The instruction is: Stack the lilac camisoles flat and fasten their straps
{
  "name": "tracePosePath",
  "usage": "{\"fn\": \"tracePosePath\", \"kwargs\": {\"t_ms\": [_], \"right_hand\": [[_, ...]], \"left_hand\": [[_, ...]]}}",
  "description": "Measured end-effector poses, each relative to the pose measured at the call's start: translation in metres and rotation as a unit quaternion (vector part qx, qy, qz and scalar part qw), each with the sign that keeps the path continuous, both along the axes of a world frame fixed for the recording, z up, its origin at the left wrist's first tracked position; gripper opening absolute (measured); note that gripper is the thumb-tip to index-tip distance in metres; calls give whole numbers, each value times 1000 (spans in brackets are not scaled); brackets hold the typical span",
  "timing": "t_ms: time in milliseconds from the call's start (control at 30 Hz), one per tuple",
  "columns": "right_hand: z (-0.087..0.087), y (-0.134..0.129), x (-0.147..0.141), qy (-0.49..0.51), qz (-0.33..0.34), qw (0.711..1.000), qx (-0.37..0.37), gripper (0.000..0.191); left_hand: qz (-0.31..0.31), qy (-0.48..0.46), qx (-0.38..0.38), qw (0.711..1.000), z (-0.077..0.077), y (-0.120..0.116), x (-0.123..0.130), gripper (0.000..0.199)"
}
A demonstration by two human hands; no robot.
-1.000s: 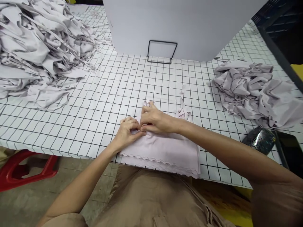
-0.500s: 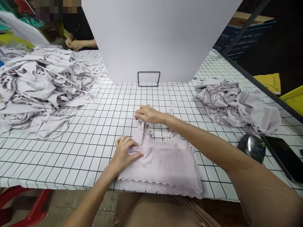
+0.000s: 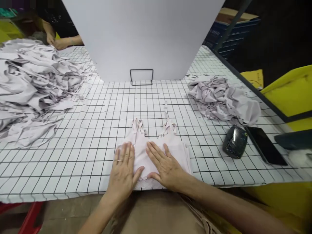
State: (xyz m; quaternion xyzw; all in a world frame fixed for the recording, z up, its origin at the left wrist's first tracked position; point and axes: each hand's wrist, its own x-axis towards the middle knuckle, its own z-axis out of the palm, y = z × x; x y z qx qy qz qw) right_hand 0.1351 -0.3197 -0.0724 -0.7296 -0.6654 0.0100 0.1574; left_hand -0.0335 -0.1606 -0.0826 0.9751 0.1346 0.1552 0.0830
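Note:
Pale pink strappy tops (image 3: 179, 152) lie in a flat stack at the table's near edge, their straps gathered at the far end and one strap stretching away from me. My left hand (image 3: 122, 172) rests flat on the stack's left side, fingers extended and thumb out. On the middle of the stack, my right hand (image 3: 167, 167) is pressed flat with its fingers spread. Neither hand grasps anything. Part of the top garment is hidden beneath both palms.
A large heap of pale garments (image 3: 31, 84) covers the left, and a smaller pile (image 3: 224, 99) sits right. A white board (image 3: 143, 39) with a black wire stand (image 3: 141, 84) rises ahead. A dark rounded object (image 3: 235, 142) and a phone (image 3: 265, 146) lie right. A person's hands (image 3: 58, 42) are at far left.
My right hand has let go of the straps and come back onto the stack. My left hand has moved from the strap's base to lie flat. The view has shifted somewhat.

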Motion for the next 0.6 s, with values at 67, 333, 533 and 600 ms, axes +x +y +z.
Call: {"fn": "tracePosePath", "kwargs": {"t_ms": [67, 333, 533, 600], "right_hand": [[-12, -38, -3, -31, -42, 998, -32, 99], [16, 3, 139, 61, -208, 968, 122, 32], [27, 100, 194, 107, -288, 950, -61, 24], [30, 102, 191, 127, -251, 958, -51, 19]], "left_hand": [[37, 11, 1, 999, -12, 5, -5, 85], [34, -45, -9, 998, 7, 22, 13, 78], [-53, -153, -82, 983, 39, 37, 64, 50], [-81, -172, -146, 971, 46, 45, 92, 43]]}}
